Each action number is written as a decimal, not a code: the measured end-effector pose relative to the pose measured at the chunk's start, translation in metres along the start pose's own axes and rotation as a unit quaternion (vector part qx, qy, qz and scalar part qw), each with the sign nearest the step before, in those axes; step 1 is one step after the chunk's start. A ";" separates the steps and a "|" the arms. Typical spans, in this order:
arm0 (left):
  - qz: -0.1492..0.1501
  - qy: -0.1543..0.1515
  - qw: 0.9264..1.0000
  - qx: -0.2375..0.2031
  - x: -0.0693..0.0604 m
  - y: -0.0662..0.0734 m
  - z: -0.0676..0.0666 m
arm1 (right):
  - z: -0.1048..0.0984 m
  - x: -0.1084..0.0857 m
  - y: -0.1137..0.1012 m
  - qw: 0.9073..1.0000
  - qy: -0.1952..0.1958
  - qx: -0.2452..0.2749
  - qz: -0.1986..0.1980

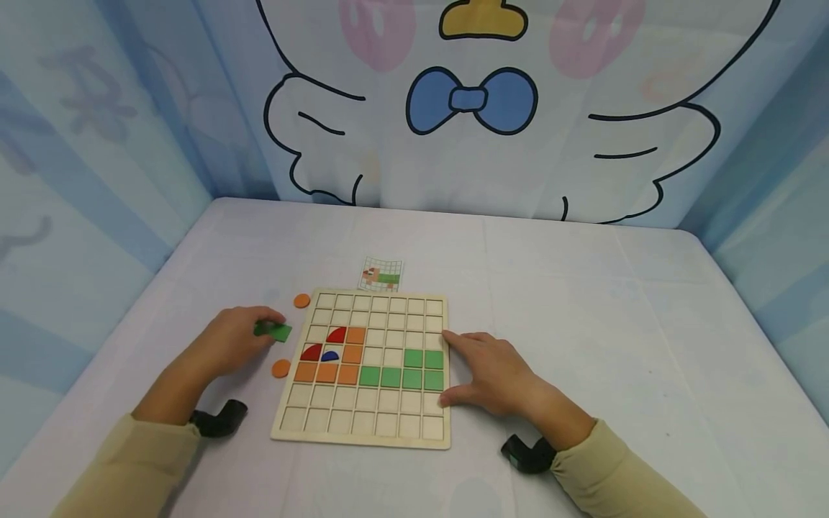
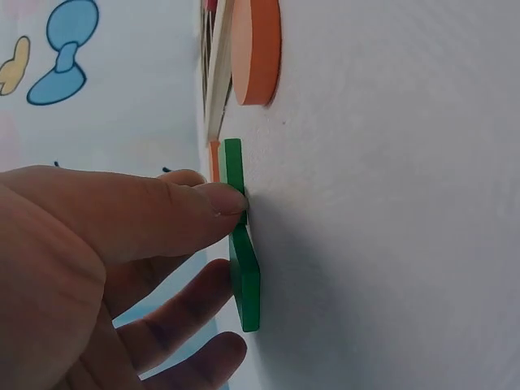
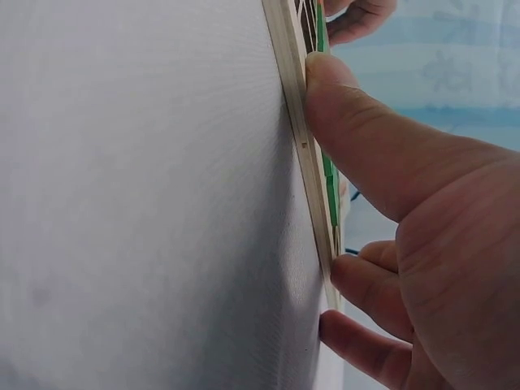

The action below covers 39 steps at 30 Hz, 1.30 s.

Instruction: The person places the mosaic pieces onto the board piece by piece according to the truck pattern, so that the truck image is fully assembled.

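Note:
My left hand [image 1: 236, 341] pinches green tiles [image 1: 280, 332] just left of the wooden grid board [image 1: 386, 422]. Up close in the left wrist view, two green tiles [image 2: 247, 284] show end to end, thumb pressed against them. Thumb and fingers of my right hand [image 1: 495, 374] are spread apart along the board's right edge, touching it; the right wrist view shows the thumb [image 3: 329, 73] on the rim. Set into the grid are orange squares [image 1: 352, 353], green squares [image 1: 412, 378], red quarter-rounds [image 1: 337, 335] and a blue half-round [image 1: 329, 356].
Two orange discs lie beside the board's left edge, an upper disc [image 1: 301, 301] and a lower disc [image 1: 281, 368]. A small printed card [image 1: 381, 274] with a coloured grid picture lies behind the board. The white-covered table [image 1: 583, 302] meets a cartoon-printed curtain [image 1: 479, 173] at the back.

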State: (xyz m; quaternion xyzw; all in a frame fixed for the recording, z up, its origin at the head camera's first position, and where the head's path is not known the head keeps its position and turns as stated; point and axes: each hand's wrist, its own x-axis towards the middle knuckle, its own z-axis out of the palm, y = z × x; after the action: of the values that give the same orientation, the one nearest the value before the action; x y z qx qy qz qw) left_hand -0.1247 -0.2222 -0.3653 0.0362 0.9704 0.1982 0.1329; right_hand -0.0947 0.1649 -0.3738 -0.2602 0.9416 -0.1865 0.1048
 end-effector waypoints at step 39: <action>0.007 0.021 1.000 0.006 -0.003 0.023 0.000 | 0.000 0.000 -0.001 1.000 -0.004 -0.004 0.004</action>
State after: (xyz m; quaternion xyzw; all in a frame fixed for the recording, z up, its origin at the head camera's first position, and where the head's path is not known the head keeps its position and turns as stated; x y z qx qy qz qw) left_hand -0.1218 -0.2016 -0.3558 0.0398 0.9739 0.1941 0.1109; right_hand -0.0944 0.1639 -0.3730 -0.2576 0.9428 -0.1816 0.1088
